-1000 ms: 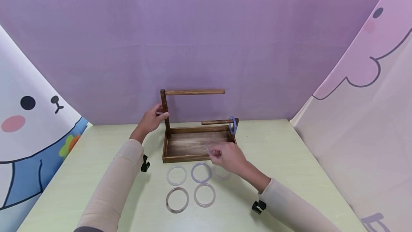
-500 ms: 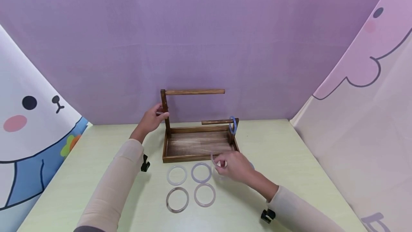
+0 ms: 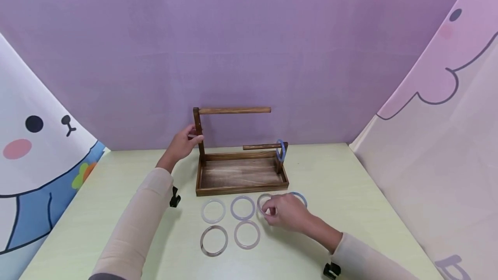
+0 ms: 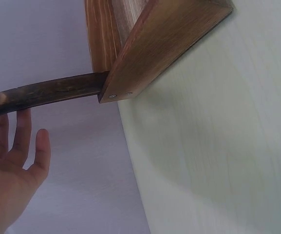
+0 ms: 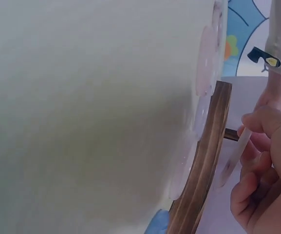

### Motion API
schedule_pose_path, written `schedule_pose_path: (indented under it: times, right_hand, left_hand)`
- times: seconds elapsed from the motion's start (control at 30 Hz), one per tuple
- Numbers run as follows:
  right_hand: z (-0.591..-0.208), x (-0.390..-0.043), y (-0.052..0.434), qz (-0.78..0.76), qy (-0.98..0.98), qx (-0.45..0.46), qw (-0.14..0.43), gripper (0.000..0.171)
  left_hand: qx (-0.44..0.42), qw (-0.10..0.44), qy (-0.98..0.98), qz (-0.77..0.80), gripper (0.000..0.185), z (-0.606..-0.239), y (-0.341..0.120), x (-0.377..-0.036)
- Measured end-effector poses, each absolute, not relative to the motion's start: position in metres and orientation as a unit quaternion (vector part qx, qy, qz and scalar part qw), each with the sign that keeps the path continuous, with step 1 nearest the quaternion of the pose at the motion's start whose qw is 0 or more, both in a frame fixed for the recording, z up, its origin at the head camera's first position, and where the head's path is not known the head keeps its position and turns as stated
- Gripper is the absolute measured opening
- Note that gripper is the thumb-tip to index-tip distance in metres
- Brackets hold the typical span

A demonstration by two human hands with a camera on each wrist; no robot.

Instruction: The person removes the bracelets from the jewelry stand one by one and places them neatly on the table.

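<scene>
The pale green table [image 3: 342,185] carries the dark wooden bracelet stand [image 3: 241,172], a shallow tray with a tall left post and two horizontal bars, and it has not shifted over the last second. One blue translucent bangle [image 3: 281,150] hangs on the lower bar as before. The left hand [image 3: 183,144] has stayed at the tall post with straight fingers resting against it, steadying the stand. The right hand [image 3: 285,215] is what moved: a second ago it was over the tray's front edge, and it has since drawn back toward the person and down to the table. It now pinches a clear pale bangle [image 3: 266,204] lying third in the near row, beside another blue bangle [image 3: 299,198], which suggests a pickup just beginning rather than a hanging finished.
</scene>
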State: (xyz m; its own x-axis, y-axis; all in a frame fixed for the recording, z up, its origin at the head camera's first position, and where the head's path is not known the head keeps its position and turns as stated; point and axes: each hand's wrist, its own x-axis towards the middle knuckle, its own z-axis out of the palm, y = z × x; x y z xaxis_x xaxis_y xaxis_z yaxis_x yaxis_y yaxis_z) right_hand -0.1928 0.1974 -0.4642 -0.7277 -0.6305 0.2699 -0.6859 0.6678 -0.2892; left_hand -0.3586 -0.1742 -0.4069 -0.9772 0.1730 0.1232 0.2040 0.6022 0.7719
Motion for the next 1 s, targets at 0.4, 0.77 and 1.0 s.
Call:
schedule_pose_path:
  times: [0.4, 0.77, 1.0]
  right_hand:
    - [-0.461, -0.183, 0.214, 0.142, -0.906, 0.399, 0.002, 0.008]
    - [-0.466, -0.178, 0.217, 0.128, -0.899, 0.418, -0.034, 0.010]
    - [-0.469, -0.174, 0.215, 0.123, -0.892, 0.432, -0.054, 0.016]
  left_hand:
    - [-0.105, 0.015, -0.894, -0.435, 0.043, -0.407, -0.174, -0.357]
    - [-0.109, 0.020, -0.894, -0.435, 0.044, -0.406, -0.174, -0.357]
    - [-0.112, 0.020, -0.893, -0.435, 0.046, -0.405, -0.174, -0.357]
